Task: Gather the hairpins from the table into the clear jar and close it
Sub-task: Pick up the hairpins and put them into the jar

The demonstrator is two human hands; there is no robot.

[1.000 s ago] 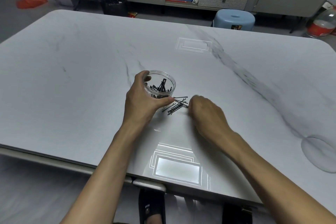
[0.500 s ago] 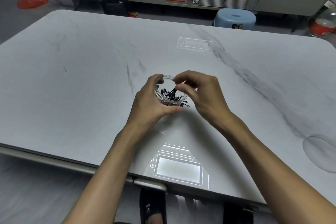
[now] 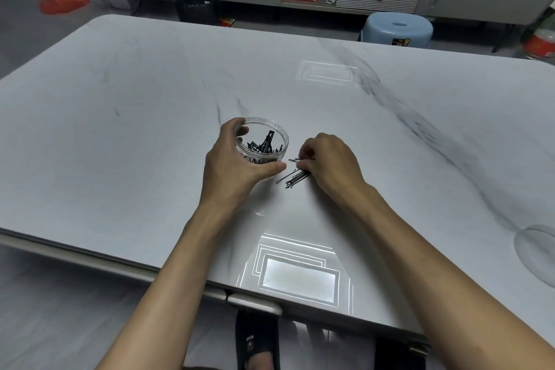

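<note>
Head view, starting nearest you: both your bare forearms rise from the bottom edge toward the middle of the frame, over the pale marble table [image 3: 120, 135]. Your left hand [image 3: 234, 167] is wrapped around the clear jar [image 3: 264, 141], thumb across its near side and fingers curled round its far left wall, so the jar stands upright and lidless just left of centre. Black hairpins lie heaped inside it, a few leaning up toward the rim.

Your right hand [image 3: 329, 164] sits just right of the jar, knuckles up, fingers curled down and pinched together at their tips on one or two pins at the upper edge of the loose hairpins [image 3: 295, 177]. The rest of that small bundle lies flat on the table, fanned toward lower left, between your two hands and just beside your left thumb.

At the right edge of the frame, well apart from both hands, a clear round lid [image 3: 537, 252] lies flat on the table.

Beyond the table, upper right, stands a blue stool [image 3: 396, 28].
</note>
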